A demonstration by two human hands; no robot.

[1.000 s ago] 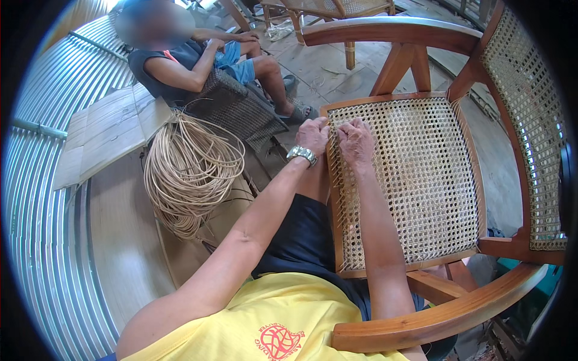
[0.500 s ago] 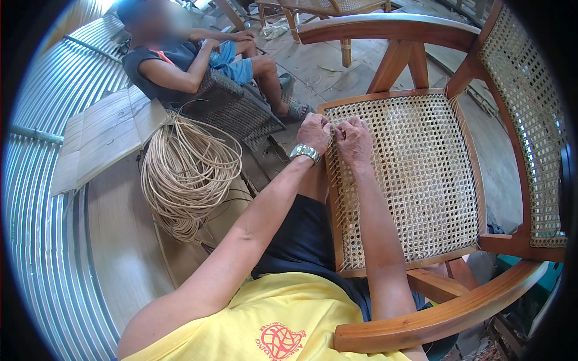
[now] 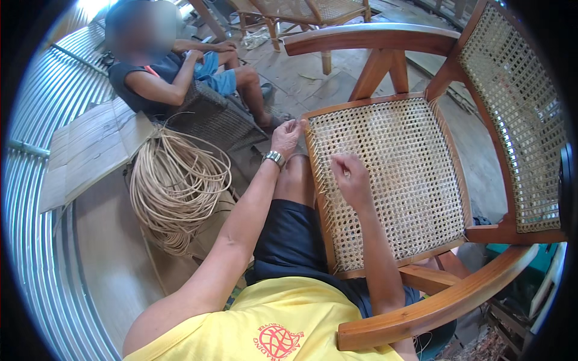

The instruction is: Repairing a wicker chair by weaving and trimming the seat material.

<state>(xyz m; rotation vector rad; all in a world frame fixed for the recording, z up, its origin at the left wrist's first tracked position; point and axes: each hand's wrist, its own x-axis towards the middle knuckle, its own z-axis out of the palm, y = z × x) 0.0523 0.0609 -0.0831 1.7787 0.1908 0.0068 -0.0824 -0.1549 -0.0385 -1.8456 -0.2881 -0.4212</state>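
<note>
A wooden chair with a woven cane seat (image 3: pixel 397 180) stands in front of me, turned so its cane backrest (image 3: pixel 512 114) is at the right. At the far left corner of the seat frame (image 3: pixel 322 213), my left hand (image 3: pixel 286 138) is closed in a pinch, its fingertips beside the wood. My right hand (image 3: pixel 352 179) is curled closed above the left part of the weave, apart from the left hand. What either hand grips is too small to make out. Short cane strand ends stick up along the left edge of the seat.
A coil of rattan cane (image 3: pixel 177 180) hangs at the left beside a cardboard sheet (image 3: pixel 90 150). Beyond it, a person (image 3: pixel 150 81) sits on a dark woven seat. The chair's armrests (image 3: pixel 373 39) flank the seat at the far and near sides. Corrugated metal wall lines the left.
My hands have separated: the left moved out to the seat's corner, and the right drew back toward me over the weave. The whole view has shifted slightly.
</note>
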